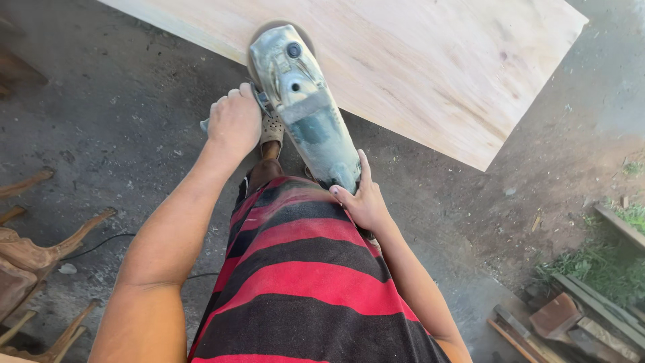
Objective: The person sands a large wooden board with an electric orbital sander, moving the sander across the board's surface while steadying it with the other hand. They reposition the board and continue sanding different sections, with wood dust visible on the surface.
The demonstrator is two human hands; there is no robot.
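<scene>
- dusty concrete floor point(121, 121) lies under a pale wooden board point(416, 54) that slants from 11 to 3 o'clock; carved chair parts point(33, 249) sit at 8.
- angle grinder point(306, 107) rests with its disc on the board's near edge, at 12 o'clock from the body.
- long axis runs 5 to 11, head pointing toward 11.
- left hand point(234, 121) is closed round the side handle; right hand point(363, 198) wraps the rear body.
- judging by the even surface, much looks smoothed; how much is left is unclear.
</scene>
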